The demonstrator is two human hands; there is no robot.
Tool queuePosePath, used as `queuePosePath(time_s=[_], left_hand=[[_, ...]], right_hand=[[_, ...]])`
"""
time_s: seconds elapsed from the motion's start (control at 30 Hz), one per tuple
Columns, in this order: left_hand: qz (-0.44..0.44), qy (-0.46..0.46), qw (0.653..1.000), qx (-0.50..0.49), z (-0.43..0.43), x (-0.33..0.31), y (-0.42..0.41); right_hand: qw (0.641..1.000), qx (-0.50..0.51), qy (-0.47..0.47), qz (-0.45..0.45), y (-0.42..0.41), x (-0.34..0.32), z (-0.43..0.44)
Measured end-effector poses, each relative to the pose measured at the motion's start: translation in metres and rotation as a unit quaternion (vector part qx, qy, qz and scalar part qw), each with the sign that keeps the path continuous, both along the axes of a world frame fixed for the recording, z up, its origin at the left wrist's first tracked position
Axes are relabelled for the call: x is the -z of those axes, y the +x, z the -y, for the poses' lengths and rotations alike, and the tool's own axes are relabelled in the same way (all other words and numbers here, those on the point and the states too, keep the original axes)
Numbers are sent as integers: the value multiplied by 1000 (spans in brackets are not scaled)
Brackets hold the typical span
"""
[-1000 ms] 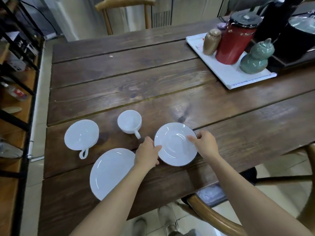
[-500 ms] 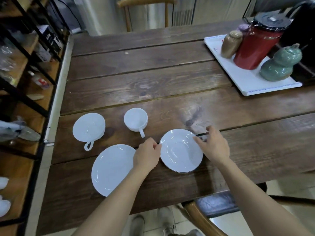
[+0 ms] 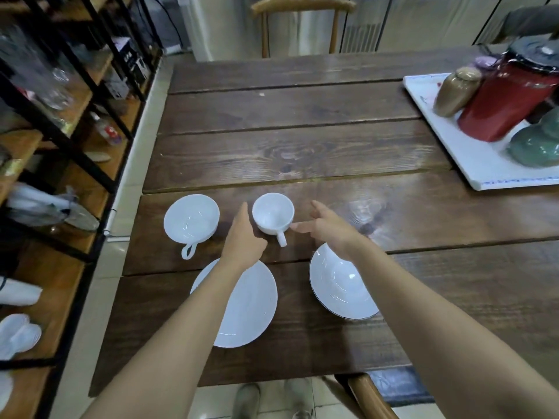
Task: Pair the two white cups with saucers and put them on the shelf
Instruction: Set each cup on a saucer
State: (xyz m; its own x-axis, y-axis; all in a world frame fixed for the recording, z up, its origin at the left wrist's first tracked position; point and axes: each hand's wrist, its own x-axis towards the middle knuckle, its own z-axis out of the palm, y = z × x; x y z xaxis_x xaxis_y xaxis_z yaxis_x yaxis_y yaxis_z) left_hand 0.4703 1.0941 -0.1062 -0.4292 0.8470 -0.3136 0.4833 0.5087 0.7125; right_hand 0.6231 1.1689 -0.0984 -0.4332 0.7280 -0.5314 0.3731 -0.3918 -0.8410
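Two white cups stand on the dark wooden table (image 3: 302, 140): a wide cup (image 3: 191, 219) at the left and a smaller cup (image 3: 272, 213) in the middle, handle toward me. My left hand (image 3: 242, 240) is just left of the smaller cup and my right hand (image 3: 326, 225) just right of it, both with fingers apart and holding nothing. A larger white saucer (image 3: 254, 306) lies under my left forearm. A dark-rimmed white saucer (image 3: 338, 285) lies under my right wrist. The shelf (image 3: 60, 116) runs along the left.
A white tray (image 3: 472, 158) at the far right carries a red canister (image 3: 508, 104), a brown jar (image 3: 456, 90) and a green gourd-shaped pot (image 3: 535, 146). A wooden chair (image 3: 302, 13) stands beyond the table. The shelf holds glassware, bottles and white dishes.
Both hands have let go of the dark-rimmed saucer and moved forward to either side of the smaller cup. The camera view has shifted left and closer.
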Motion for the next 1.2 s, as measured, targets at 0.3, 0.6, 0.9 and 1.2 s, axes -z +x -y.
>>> queuePosePath(time_s=[0.3, 0.6, 0.9, 1.2], left_hand=[[21, -13, 999, 29, -7, 21, -8], [-20, 28, 999, 35, -12, 3, 4], [2, 43, 985, 165, 2, -13, 55], [24, -17, 975, 221, 19, 6, 88]], right_hand=[[992, -47, -84, -85, -25, 8, -4], [997, 18, 54, -51, -7, -5, 3], [968, 186, 168, 13, 61, -1, 37], [960, 208, 171, 70, 97, 21, 67]])
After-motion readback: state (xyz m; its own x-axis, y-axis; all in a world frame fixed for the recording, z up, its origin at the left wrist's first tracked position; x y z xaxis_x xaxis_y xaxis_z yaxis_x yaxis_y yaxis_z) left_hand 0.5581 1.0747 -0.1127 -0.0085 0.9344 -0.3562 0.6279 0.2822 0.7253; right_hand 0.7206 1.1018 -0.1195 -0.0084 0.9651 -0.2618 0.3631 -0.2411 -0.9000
